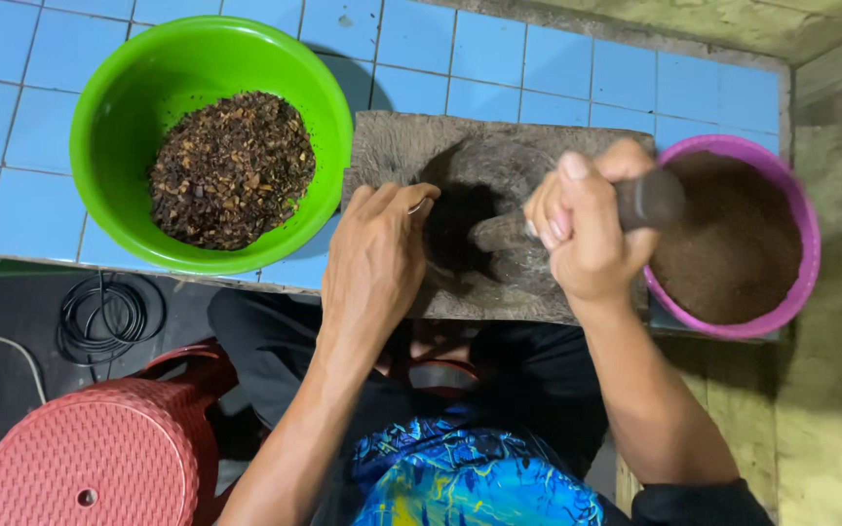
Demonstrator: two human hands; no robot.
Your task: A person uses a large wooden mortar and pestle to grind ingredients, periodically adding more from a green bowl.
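A grey stone mortar (397, 146) sits on the blue tiled counter (499, 58), with dark ground matter in its hollow. My right hand (587, 234) grips a stone pestle (650, 200), whose lower end rests in the hollow. My left hand (374, 258) lies on the mortar's left side and holds a small metal spoon (417, 206) at the hollow's edge. A green bowl (109, 107) of coarse dark brown bits stands to the left. A purple bowl (799, 219) of fine brown powder stands to the right.
A red plastic stool (99, 448) stands below the counter at lower left, with a coil of black cable (104, 317) on the floor behind it. My lap in dark trousers and a blue patterned cloth fills the bottom centre. A greenish wall borders the right.
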